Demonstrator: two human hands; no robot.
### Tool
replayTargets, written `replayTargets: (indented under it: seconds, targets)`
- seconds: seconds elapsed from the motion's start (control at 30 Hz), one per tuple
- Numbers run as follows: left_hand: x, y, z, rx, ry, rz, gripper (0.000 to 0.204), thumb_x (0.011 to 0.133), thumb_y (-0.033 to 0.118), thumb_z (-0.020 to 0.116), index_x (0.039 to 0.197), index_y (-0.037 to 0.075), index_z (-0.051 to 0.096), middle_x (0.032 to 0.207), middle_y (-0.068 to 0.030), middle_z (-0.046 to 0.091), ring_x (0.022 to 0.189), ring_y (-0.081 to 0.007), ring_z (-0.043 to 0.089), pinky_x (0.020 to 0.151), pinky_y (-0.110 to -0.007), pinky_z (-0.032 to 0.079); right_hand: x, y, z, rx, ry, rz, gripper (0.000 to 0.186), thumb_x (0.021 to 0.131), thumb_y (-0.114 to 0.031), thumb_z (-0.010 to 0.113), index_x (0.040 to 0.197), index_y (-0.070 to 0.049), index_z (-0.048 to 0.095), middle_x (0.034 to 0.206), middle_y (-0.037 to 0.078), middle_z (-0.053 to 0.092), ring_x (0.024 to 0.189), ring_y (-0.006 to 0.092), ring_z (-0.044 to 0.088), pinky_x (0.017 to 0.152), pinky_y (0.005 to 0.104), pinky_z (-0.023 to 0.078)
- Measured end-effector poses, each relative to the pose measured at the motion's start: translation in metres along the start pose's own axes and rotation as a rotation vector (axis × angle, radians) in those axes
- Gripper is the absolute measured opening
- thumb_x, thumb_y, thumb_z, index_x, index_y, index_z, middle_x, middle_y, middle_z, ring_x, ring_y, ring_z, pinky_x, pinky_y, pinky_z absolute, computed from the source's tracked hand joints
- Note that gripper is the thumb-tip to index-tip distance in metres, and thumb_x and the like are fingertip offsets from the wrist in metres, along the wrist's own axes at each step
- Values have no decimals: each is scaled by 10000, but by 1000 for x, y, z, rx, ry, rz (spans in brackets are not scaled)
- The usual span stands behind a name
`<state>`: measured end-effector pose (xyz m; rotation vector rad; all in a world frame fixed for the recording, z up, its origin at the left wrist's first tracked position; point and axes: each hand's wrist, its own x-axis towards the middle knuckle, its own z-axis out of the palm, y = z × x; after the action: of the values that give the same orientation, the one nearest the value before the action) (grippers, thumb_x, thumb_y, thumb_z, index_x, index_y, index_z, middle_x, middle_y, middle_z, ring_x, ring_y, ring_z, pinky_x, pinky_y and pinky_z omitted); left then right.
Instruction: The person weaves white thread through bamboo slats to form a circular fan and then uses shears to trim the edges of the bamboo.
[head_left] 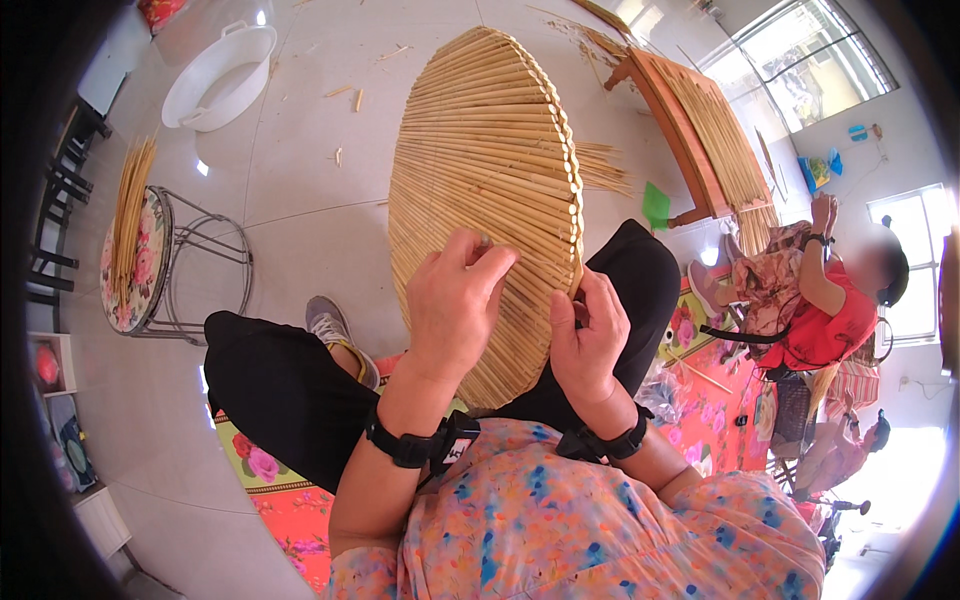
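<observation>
A large rounded mat of straw stalks (470, 170) stands tilted before me, its stalks laid side by side and bound along a plaited right edge. My right hand (590, 335) grips that edge low down, thumb in front and fingers curled. Over the mat's lower face, my left hand (455, 300) is closed, thumb and finger together. Whatever it pinches is too small or hidden to name. The mat's back is out of sight, and its lower end rests near my lap.
A stool with a floral seat (150, 235) at left bears loose stalks (130, 215). Beyond it lies a white plastic tub (225, 85). More stalks cover a wooden bench (690, 140) at right, near a seated person in red (835, 290). Floral matting (710, 400) spreads beneath.
</observation>
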<state>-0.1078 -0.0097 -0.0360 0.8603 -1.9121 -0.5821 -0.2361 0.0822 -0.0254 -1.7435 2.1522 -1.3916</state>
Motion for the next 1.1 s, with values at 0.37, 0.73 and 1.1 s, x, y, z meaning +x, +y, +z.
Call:
replayTargets:
  seconds: [0.37,0.73,1.1]
  targets:
    - [3,-3,6,-19,6,-3,164,770,-40,711,885,69,667,793,-86,569,693,-289,614,586,-365,486,0,2,1,20,4,7,325,847,-30,681,1145,60,588,879,144,604,718,272,638,620,321,555]
    - [0,11,8,-60,26,-13,156,798,-56,680,912,37,629,822,-116,646,726,-334,645,599,-383,512,0,-5,4,42,-10,15,342,840,-46,692,1153,46,592,876,142,609,730,270,636,629,320,551]
    - [1,46,-20,-106,-119,-56,174,831,58,690,990,60,621,873,-122,671,739,-321,649,609,-399,503,-3,-3,9,56,-5,3,364,797,-16,713,1139,38,601,859,140,621,721,268,651,631,335,538]
